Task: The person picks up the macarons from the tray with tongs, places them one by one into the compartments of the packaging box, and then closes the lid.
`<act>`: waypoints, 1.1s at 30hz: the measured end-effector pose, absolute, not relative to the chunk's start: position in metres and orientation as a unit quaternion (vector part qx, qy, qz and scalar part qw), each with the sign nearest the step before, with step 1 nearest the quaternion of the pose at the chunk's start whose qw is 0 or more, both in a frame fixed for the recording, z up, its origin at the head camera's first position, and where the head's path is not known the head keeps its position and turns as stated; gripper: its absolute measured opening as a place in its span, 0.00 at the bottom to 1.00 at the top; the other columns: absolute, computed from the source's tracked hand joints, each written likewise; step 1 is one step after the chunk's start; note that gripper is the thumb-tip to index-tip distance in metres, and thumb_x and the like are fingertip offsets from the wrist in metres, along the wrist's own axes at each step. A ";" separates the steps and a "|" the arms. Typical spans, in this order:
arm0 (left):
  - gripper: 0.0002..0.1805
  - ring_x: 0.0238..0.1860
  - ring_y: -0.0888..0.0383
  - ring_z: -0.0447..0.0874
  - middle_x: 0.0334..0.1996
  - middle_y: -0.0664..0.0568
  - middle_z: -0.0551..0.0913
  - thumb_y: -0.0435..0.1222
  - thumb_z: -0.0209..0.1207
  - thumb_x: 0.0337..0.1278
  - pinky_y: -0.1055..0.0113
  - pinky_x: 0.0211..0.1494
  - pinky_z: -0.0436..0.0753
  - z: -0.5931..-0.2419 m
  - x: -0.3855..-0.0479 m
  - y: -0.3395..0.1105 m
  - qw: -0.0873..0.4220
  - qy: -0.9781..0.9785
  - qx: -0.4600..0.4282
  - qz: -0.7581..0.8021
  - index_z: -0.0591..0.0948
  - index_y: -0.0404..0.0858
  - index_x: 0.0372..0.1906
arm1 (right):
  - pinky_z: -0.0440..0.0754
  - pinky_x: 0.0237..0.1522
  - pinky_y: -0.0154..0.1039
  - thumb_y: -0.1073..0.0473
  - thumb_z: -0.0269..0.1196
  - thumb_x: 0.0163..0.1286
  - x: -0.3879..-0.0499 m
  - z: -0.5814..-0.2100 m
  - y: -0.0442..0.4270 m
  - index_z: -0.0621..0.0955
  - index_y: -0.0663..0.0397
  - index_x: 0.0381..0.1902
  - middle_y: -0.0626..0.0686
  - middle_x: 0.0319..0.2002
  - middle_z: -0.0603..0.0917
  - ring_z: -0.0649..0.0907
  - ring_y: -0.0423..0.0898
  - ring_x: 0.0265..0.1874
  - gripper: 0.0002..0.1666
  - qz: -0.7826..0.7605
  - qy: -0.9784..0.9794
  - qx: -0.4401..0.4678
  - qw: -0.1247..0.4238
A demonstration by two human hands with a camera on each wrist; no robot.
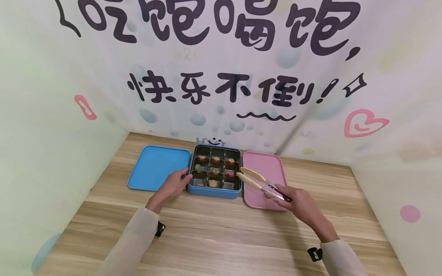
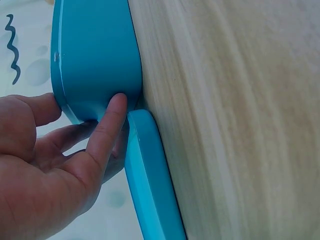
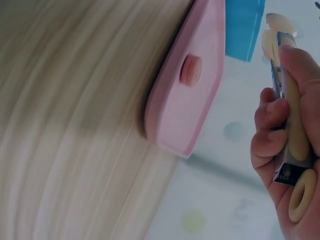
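My left hand (image 1: 176, 183) rests against the left side of a blue box (image 1: 214, 193). In the left wrist view its thumb touches the rim and an extended finger presses the outer wall. A dark divided insert (image 1: 223, 165) fills the box, three compartments by three, with small round cookie-like pieces in orange, green and pink. My right hand (image 1: 300, 201) grips metal tongs (image 1: 249, 181) with cream tips, parted and at the box's right edge. Below the tongs lies a pink tray (image 1: 257, 199). A round pink piece (image 3: 191, 70) sits on it, visible in the right wrist view.
A flat blue tray or lid (image 1: 160, 166) lies left of the box, close against it. The wooden table (image 1: 214, 234) meets a printed backdrop (image 1: 193, 111) just behind the box, and pale walls stand on both sides.
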State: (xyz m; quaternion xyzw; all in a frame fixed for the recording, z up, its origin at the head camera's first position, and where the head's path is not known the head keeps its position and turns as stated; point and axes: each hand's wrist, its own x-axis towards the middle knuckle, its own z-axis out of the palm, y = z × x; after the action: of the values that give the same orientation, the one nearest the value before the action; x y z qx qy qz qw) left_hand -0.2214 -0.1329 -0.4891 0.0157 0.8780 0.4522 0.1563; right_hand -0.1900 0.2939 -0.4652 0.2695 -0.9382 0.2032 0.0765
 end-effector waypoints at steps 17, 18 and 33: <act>0.32 0.39 0.48 0.83 0.56 0.37 0.73 0.43 0.44 0.79 0.65 0.32 0.73 -0.490 -0.221 -0.133 0.170 0.865 -0.002 0.472 0.55 0.33 0.78 | 0.73 0.26 0.31 0.55 0.74 0.59 -0.177 -0.478 0.342 0.82 0.62 0.59 0.54 0.39 0.89 0.73 0.32 0.25 0.31 0.177 -0.951 0.243 0.074; 0.32 0.38 0.48 0.83 0.56 0.37 0.73 0.42 0.44 0.79 0.65 0.33 0.73 -0.490 -0.221 -0.133 0.169 0.865 -0.001 0.472 0.55 0.33 0.78 | 0.73 0.26 0.32 0.56 0.74 0.59 -0.177 -0.479 0.345 0.82 0.61 0.59 0.53 0.39 0.89 0.74 0.32 0.25 0.31 0.179 -0.951 0.242 0.076; 0.32 0.38 0.49 0.83 0.52 0.40 0.75 0.43 0.44 0.79 0.64 0.31 0.72 -0.490 -0.222 -0.133 0.166 0.867 0.001 0.469 0.55 0.33 0.78 | 0.67 0.23 0.29 0.55 0.74 0.58 -0.165 -0.481 0.391 0.84 0.59 0.57 0.38 0.27 0.81 0.68 0.27 0.21 0.29 0.153 -0.958 0.237 0.050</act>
State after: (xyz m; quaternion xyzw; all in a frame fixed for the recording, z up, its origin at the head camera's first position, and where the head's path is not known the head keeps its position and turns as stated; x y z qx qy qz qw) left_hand -0.2219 -0.1327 -0.4902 0.0008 0.8673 0.4693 0.1659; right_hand -0.1645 0.3909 -0.4814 0.2365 -0.9582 0.1531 0.0496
